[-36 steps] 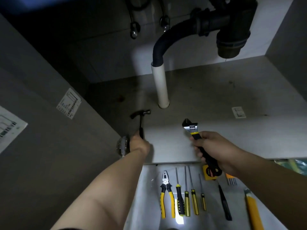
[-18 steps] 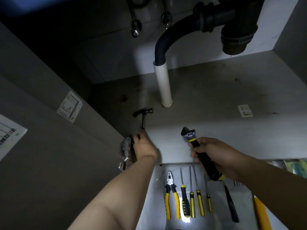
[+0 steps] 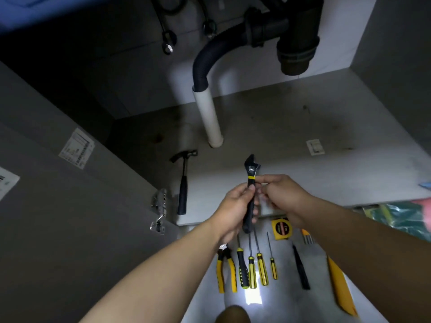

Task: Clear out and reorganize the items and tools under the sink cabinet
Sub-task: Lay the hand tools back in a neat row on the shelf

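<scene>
On the left cabinet wall (image 3: 58,217) a paper label (image 3: 77,148) was stuck, and a metal hinge (image 3: 159,206) sat at the wall's front edge. Just right of the hinge a hammer (image 3: 184,180) lay on the cabinet floor (image 3: 326,178), its head toward the back and its dark handle reaching the front lip. Behind it a white pipe (image 3: 208,117) rose from the cabinet floor and a black ribbed hose (image 3: 205,61) ran down into its top.

The left hand (image 3: 233,206) gripped the lower handle of a black wrench (image 3: 250,173), fingers curled round it. The wrench stood nearly upright in the air over the front edge of the cabinet floor, its head pointing up and away. The right hand (image 3: 282,194) pinched the handle just under the yellow band, touching the left hand's fingers.

Below the hands, on the light room floor (image 3: 286,299), tools lay side by side: yellow-handled pliers (image 3: 225,269), four screwdrivers (image 3: 251,269), a yellow tape measure (image 3: 283,229) nearer the cabinet, a slim black tool (image 3: 300,269) and a yellow knife (image 3: 340,290).

Further right a small sticker (image 3: 314,146) lay on the cabinet floor, well apart from the hammer. Above it hung the dark drain trap (image 3: 296,50). At the right edge something green (image 3: 396,217) showed, too blurred to tell.
</scene>
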